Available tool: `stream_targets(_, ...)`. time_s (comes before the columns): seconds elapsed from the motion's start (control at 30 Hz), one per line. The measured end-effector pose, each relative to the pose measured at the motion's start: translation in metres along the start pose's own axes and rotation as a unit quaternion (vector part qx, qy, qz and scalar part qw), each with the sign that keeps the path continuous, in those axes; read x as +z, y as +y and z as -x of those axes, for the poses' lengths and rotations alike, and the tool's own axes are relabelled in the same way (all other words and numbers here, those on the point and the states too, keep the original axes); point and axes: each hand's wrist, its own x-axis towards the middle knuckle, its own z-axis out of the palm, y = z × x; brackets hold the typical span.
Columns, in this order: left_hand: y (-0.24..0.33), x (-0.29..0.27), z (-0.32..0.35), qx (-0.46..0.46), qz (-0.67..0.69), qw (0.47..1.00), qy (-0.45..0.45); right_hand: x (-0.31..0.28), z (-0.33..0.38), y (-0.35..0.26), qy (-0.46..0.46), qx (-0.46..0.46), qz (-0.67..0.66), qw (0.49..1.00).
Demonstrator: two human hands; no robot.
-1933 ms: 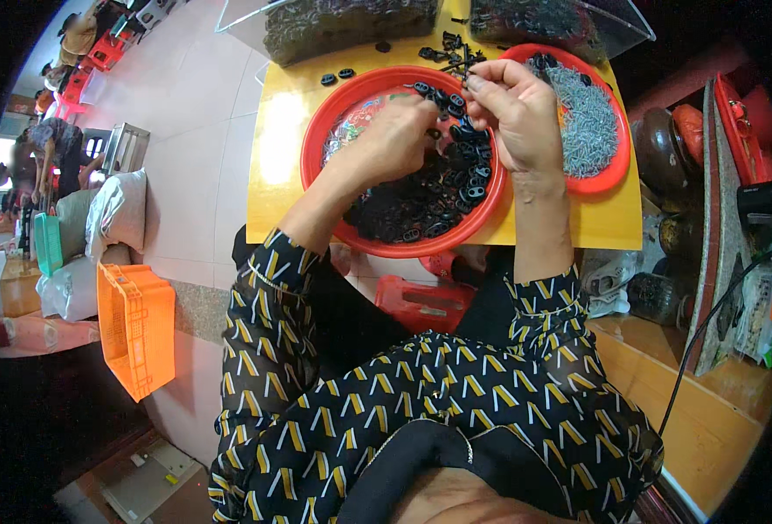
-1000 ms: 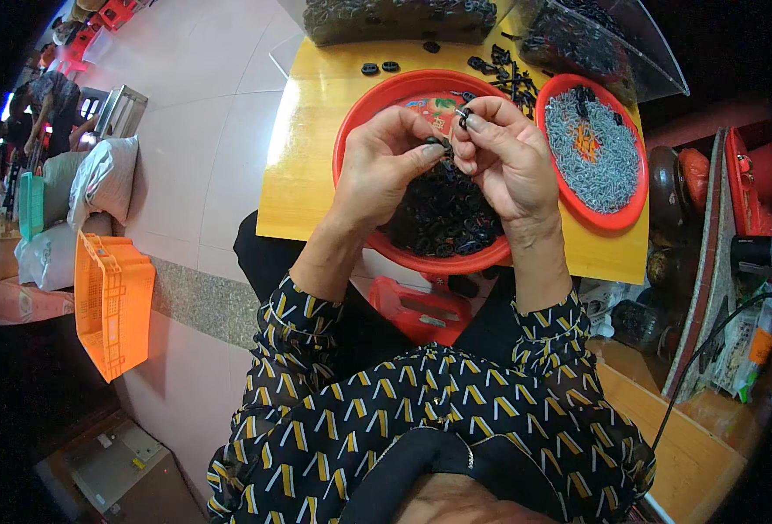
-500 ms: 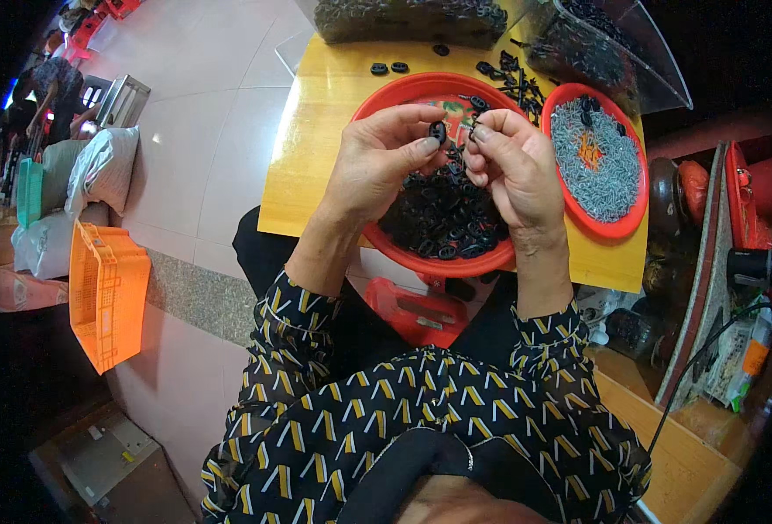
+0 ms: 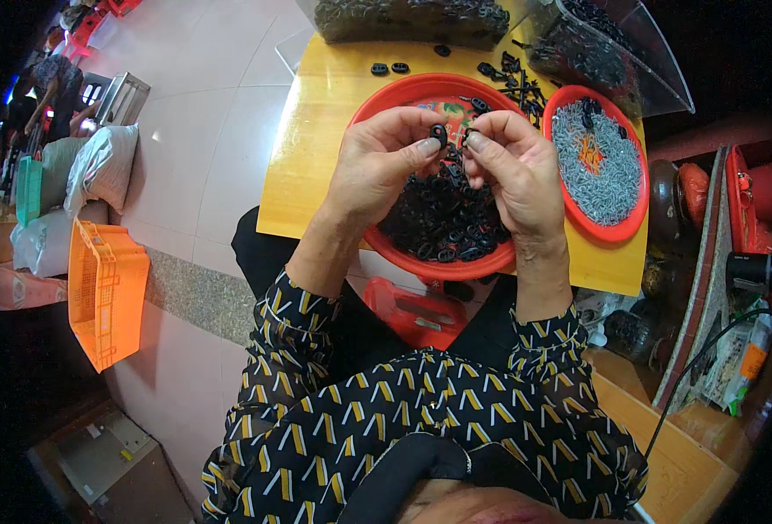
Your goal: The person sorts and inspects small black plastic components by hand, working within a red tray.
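Note:
Between the thumb and index finger of my left hand (image 4: 377, 162) is a small black oval plastic piece (image 4: 439, 134). Close by on the right, my right hand (image 4: 517, 170) pinches a small dark piece (image 4: 470, 135), whose exact kind is too small to tell. A narrow gap separates the two pieces. Both hands are over a round red tray (image 4: 403, 91), which holds a heap of small black oval plastic parts (image 4: 447, 214). To the right of my right hand stands a red oval tray (image 4: 607, 232) of small silvery metal pieces (image 4: 608, 179), with some orange bits in the middle.
Loose black parts (image 4: 525, 87) lie on the yellow tabletop (image 4: 303, 166). Clear bins of dark parts (image 4: 412, 19) stand at the back. An orange crate (image 4: 106, 297) and white sacks (image 4: 105, 166) are on the floor at left. Shelving with a black cable (image 4: 691, 358) is at right.
My right hand has turned slightly, and its fingertips with the small dark piece have shifted a little. My left hand keeps its pinch on the black oval piece almost unmoved.

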Motion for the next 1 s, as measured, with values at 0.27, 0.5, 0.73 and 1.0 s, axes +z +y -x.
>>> stream_targets(0.27,-0.003,-0.0003,-0.0004,-0.005,0.004,1.0,-0.009,-0.0028,0.0014,-0.0009,0.018,0.004,0.028,0.999)
stream_targets(0.5,-0.0024,0.0004,0.0013,-0.003,-0.019,1.0,0.005,-0.0005,0.0015,-0.0023,0.011,0.012,0.052,0.999)
stream_targets(0.73,-0.0031,-0.0023,0.0011,-0.003,-0.021,1.0,-0.023,-0.0018,0.0028,-0.0033,0.018,0.011,0.062,0.998)
stream_targets(1.0,-0.0038,-0.0017,0.003,-0.003,-0.05,0.999,-0.018,-0.0016,0.0037,-0.0049,0.015,0.022,0.101,0.995)
